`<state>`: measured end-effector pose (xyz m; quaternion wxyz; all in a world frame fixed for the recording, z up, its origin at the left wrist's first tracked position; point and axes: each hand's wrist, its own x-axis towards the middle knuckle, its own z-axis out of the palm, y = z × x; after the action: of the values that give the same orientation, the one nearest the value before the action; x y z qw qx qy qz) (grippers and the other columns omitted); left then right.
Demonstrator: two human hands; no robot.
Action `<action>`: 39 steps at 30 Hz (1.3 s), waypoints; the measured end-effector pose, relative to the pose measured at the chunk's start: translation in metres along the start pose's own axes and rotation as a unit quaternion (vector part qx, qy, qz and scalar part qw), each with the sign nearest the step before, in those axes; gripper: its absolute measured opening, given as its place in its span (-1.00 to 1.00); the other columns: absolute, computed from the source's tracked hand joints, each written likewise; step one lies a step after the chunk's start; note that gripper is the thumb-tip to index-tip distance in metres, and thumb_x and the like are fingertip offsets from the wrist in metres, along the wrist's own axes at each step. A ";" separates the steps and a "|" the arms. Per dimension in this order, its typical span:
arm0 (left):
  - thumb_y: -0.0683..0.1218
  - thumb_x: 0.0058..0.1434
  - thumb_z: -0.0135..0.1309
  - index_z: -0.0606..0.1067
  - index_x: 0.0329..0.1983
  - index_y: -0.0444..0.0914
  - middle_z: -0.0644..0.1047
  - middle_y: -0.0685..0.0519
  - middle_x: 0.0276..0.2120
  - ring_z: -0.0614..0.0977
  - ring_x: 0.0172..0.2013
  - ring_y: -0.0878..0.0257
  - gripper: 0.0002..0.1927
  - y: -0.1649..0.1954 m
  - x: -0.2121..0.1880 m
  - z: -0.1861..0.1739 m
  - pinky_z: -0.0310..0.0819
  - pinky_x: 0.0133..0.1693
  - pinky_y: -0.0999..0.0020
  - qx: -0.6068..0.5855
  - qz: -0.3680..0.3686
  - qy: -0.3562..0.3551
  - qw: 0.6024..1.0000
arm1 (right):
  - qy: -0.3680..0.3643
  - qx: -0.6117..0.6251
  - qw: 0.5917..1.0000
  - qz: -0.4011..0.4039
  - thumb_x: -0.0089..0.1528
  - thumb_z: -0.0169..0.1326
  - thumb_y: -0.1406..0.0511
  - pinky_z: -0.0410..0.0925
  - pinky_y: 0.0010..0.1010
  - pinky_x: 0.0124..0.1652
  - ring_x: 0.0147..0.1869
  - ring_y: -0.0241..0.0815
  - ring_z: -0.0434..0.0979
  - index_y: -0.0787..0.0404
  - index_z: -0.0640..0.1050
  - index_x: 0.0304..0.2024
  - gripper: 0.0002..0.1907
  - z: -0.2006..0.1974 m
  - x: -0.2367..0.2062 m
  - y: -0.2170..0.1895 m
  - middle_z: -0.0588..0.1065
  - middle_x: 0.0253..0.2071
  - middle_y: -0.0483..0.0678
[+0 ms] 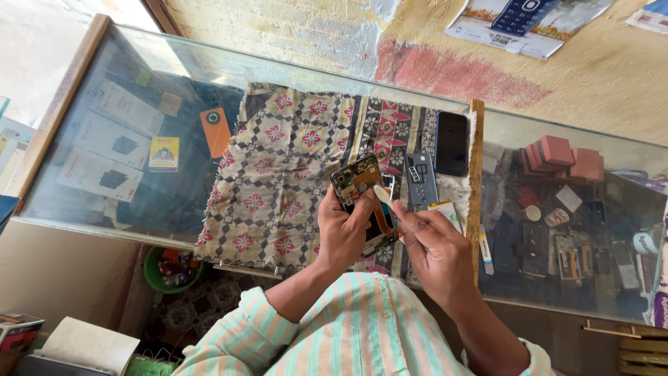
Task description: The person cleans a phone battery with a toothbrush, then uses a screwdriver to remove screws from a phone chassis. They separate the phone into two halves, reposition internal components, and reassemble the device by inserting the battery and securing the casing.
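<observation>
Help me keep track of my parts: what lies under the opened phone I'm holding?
Under the opened phone, held by the left hand, the patterned cloth covers the glass counter. A grey back cover lies beside it. Whatever lies directly beneath the phone and hands is hidden.

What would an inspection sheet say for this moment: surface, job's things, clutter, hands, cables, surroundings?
Surface: glass counter with a patterned cloth spread on it.
Job's things: opened phone, insides showing; pale flat tool at its edge.
Clutter: black phone, grey back cover, small pale part, all on the cloth.
Hands: left hand holds the opened phone; right hand pinches the tool.
Cables: nothing seen.
Surroundings: boxes and an orange phone under the glass; green bowl below; rough wall.
</observation>
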<state>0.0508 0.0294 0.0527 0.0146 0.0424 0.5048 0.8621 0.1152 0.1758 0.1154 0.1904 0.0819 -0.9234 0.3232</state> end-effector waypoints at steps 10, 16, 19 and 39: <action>-0.18 0.42 0.06 0.45 0.02 -0.33 0.55 0.13 -0.30 0.54 -0.32 0.45 -0.83 -0.005 0.001 -0.001 0.52 -0.27 0.47 -0.024 -0.013 -0.008 1.000 | 0.025 0.000 1.000 -0.008 0.29 0.17 0.44 0.46 -0.45 -0.31 -0.28 -0.32 0.60 0.03 0.56 0.22 -0.55 0.003 0.001 0.002 0.57 -0.20 -0.06; -0.18 0.41 0.04 0.41 0.03 -0.36 0.60 -0.02 -0.27 0.70 -0.32 0.23 -0.80 0.000 0.003 -0.001 0.67 -0.33 0.32 -0.067 -0.058 -0.026 0.996 | 0.038 -0.025 0.999 0.011 0.31 0.16 0.37 0.35 -0.48 -0.41 -0.38 -0.36 0.48 0.12 0.60 0.19 -0.63 0.002 -0.003 0.015 0.54 -0.29 -0.09; -0.20 0.43 0.01 0.33 0.10 -0.38 0.60 -0.09 -0.15 0.72 -0.13 0.15 -0.76 0.004 0.006 -0.003 0.75 -0.19 0.22 -0.111 -0.097 -0.058 0.987 | 0.059 0.068 0.993 0.074 0.38 0.12 0.30 0.23 -0.54 -0.46 -0.44 -0.44 0.36 0.23 0.61 0.13 -0.71 -0.002 -0.002 0.033 0.49 -0.36 -0.16; -0.18 0.43 -0.13 0.21 0.46 -0.35 0.45 0.02 -0.09 0.42 -0.13 0.35 -0.46 -0.029 0.003 -0.022 0.38 0.00 0.40 -0.042 -0.142 -0.145 0.978 | -0.051 0.443 0.873 0.199 0.24 0.27 0.31 0.25 -0.63 -0.46 -0.48 -0.49 0.34 0.21 0.49 -0.41 -0.78 0.039 0.016 0.084 0.40 -0.51 -0.22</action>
<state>0.0457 0.0245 0.0169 0.2117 0.0947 0.4611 0.8565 0.0659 0.2161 0.0465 0.0184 -0.0110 -0.6887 0.7247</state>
